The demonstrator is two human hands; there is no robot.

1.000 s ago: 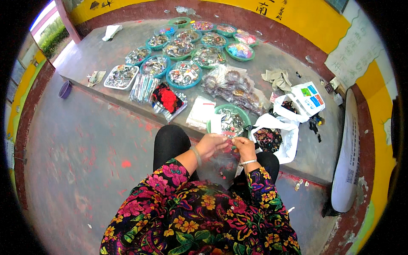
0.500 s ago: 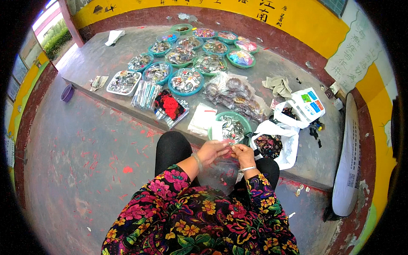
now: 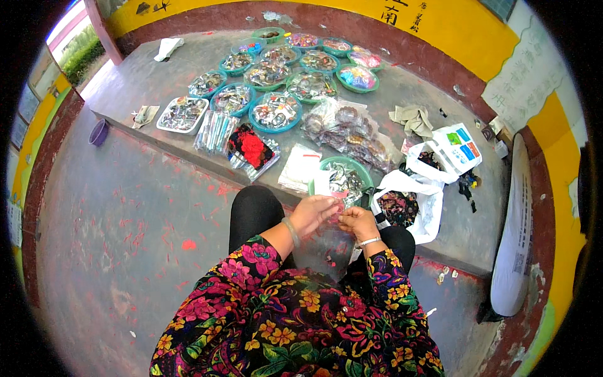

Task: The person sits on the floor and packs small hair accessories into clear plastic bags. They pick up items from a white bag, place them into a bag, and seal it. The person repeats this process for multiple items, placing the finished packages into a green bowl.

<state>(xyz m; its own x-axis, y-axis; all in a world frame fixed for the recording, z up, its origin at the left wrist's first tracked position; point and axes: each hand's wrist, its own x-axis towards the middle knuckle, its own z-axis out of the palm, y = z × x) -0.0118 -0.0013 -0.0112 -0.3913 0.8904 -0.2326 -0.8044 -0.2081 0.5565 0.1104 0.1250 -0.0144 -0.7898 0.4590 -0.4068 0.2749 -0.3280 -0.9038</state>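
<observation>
Over the gap between the knees [image 3: 256, 207], just on the near side of the green basin [image 3: 363, 169], two hands met fingertip to fingertip. The left hand [image 3: 314, 212] came in from the left with thumb and fingers pressed together, apparently gripping a thin pink piece [image 3: 340, 195], perhaps part of a clear packet. That piece sat at the far side of the left fingertips, across the basin's near rim as seen from above. The right hand [image 3: 357, 222] was bent inward just to the right and slightly nearer; whether its fingertips had closed on the same piece was too small to tell.

Handling something so thin well seemed to call for a light pinch close to its edge, the left hand steadying and the right making only small finger movements. Keeping both wrists low and level would probably have helped, since a hard pull could crease or tear it. Held above the basin, a slip would likely have dropped it among the packets [image 3: 345, 180] there. A white card [image 3: 321, 183] stood out at the basin's left, and the white bag [image 3: 429, 217] stood to the right.
</observation>
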